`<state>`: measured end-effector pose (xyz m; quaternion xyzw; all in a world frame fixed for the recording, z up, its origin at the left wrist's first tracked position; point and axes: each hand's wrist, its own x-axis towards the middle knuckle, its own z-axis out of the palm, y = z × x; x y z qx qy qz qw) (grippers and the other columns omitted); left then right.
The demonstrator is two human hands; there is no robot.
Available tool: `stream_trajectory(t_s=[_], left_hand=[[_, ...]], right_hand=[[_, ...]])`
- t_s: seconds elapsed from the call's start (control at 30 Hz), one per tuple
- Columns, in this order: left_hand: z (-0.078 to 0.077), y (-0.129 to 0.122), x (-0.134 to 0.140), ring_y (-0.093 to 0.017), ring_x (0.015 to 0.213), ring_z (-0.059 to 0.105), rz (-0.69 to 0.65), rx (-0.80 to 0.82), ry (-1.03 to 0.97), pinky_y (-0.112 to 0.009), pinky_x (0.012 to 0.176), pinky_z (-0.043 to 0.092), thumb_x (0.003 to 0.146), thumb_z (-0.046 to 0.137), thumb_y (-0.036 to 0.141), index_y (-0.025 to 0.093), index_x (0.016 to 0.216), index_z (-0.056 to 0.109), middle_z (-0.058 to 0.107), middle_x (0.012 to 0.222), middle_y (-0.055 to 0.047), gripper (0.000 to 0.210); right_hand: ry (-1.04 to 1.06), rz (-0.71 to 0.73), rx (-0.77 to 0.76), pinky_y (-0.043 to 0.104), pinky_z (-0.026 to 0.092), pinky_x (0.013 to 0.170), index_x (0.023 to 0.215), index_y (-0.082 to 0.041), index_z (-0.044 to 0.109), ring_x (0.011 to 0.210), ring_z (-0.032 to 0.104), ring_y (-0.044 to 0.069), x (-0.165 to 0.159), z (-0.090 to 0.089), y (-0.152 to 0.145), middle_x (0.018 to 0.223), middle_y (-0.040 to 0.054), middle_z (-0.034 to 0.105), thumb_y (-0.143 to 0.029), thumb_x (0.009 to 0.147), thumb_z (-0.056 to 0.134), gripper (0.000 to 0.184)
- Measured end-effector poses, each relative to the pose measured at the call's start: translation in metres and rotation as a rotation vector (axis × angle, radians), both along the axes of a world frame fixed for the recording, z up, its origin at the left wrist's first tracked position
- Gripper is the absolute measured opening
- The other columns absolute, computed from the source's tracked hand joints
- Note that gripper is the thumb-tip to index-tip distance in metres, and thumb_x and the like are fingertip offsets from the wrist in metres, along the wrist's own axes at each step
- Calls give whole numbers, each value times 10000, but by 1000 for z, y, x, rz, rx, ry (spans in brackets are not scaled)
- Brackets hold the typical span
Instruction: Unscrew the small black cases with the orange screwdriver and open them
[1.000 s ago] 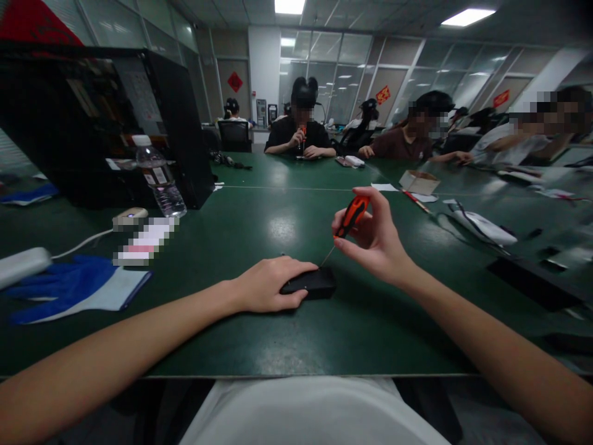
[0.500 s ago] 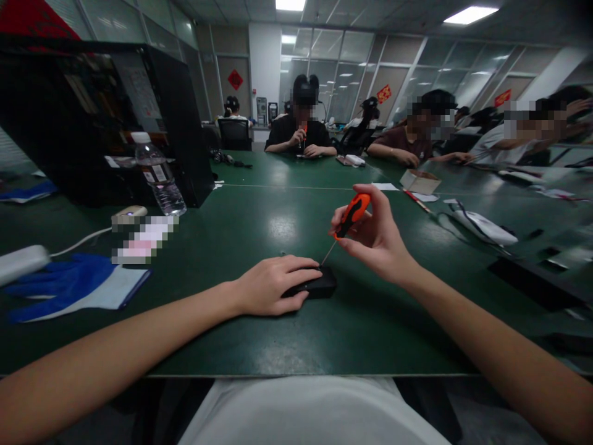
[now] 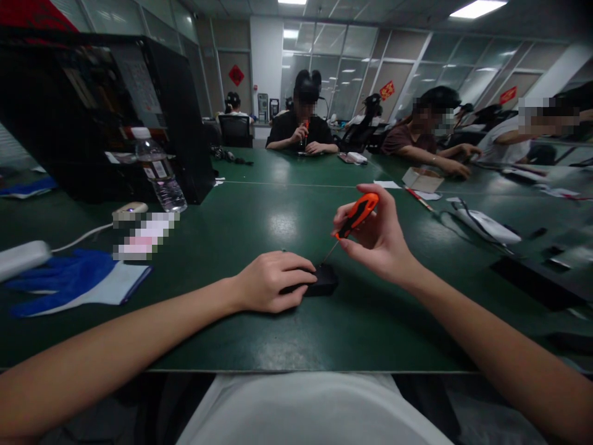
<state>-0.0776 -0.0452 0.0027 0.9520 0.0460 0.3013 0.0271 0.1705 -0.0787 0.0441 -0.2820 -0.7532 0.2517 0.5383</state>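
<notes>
A small flat black device [image 3: 323,279] lies on the green table [image 3: 278,334] in front of me. My left hand [image 3: 271,282] rests over its left part and grips it, pressing it to the table. My right hand [image 3: 377,238] holds an orange and black screwdriver [image 3: 356,216] by the handle, tilted. Its thin shaft slants down to the left, with the tip on the top of the black device.
At the left lie a blue and white glove [image 3: 69,283], a white cabled device [image 3: 130,211], a water bottle [image 3: 157,170] and a black cabinet [image 3: 92,111]. At the right are a white cardboard box [image 3: 420,179], a white pouch [image 3: 488,226] and dark flat parts [image 3: 532,281]. Several people sit along the far side.
The screwdriver handle has shifted slightly up and to the right in my right hand. My left hand has closed further over the black device. The view has tilted a little.
</notes>
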Motion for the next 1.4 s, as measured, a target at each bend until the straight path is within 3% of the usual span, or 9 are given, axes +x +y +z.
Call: stream_trajectory(t_s=[0.23, 0.43, 0.6, 0.77, 0.93, 1.13, 1.4], left_hand=[[2, 0, -1, -230, 972, 770, -70, 55, -146, -325, 767, 611, 892, 623, 194, 172, 964, 732, 798, 1008, -90, 133], [3, -1, 0, -222, 960, 785, -65, 83, -186, -300, 727, 624, 887, 626, 193, 185, 892, 724, 814, 946, -61, 98], [2, 2, 1, -225, 920, 794, -100, 122, -225, -277, 704, 626, 863, 657, 174, 160, 873, 715, 814, 909, -60, 60], [5, 4, 0, -229, 923, 790, -125, 136, -201, -280, 716, 628, 861, 661, 159, 156, 879, 708, 811, 912, -61, 50], [6, 6, 0, -240, 939, 779, -137, 144, -183, -297, 714, 626, 867, 661, 151, 150, 896, 699, 803, 927, -73, 48], [6, 10, -3, -244, 1006, 752, -139, 110, -69, -341, 847, 628, 901, 623, 176, 149, 981, 699, 776, 1049, -126, 114], [4, 11, -8, -220, 937, 762, -134, 89, -18, -283, 745, 622, 937, 597, 200, 147, 1025, 692, 759, 1125, -132, 139]], right_hand=[[-38, -63, 13, 466, 580, 925, 1544, -461, 222, 978, 610, 211, -2, -2, -3, 1082, 32, 594, -332, 885, 726, 839], [-65, -133, 103, 432, 583, 901, 1502, -447, 298, 983, 628, 209, -1, -5, 1, 1077, 20, 619, -358, 836, 797, 838], [-94, -156, 110, 439, 584, 907, 1527, -394, 252, 1010, 628, 210, -2, -3, -2, 1103, 42, 620, -349, 913, 712, 769], [-104, -156, 78, 432, 595, 882, 1556, -396, 202, 983, 633, 206, -4, -2, -4, 1125, 51, 623, -333, 928, 687, 796], [-91, -208, 100, 417, 606, 835, 1525, -391, 256, 959, 640, 211, -3, -4, -1, 1036, 31, 628, -333, 891, 736, 797], [-64, -175, 68, 409, 593, 843, 1536, -384, 247, 975, 632, 205, -4, -6, -3, 1091, 47, 624, -291, 906, 703, 783], [-83, -198, 115, 406, 596, 861, 1521, -396, 293, 926, 649, 193, -1, -6, -2, 1029, 15, 644, -268, 851, 777, 837]])
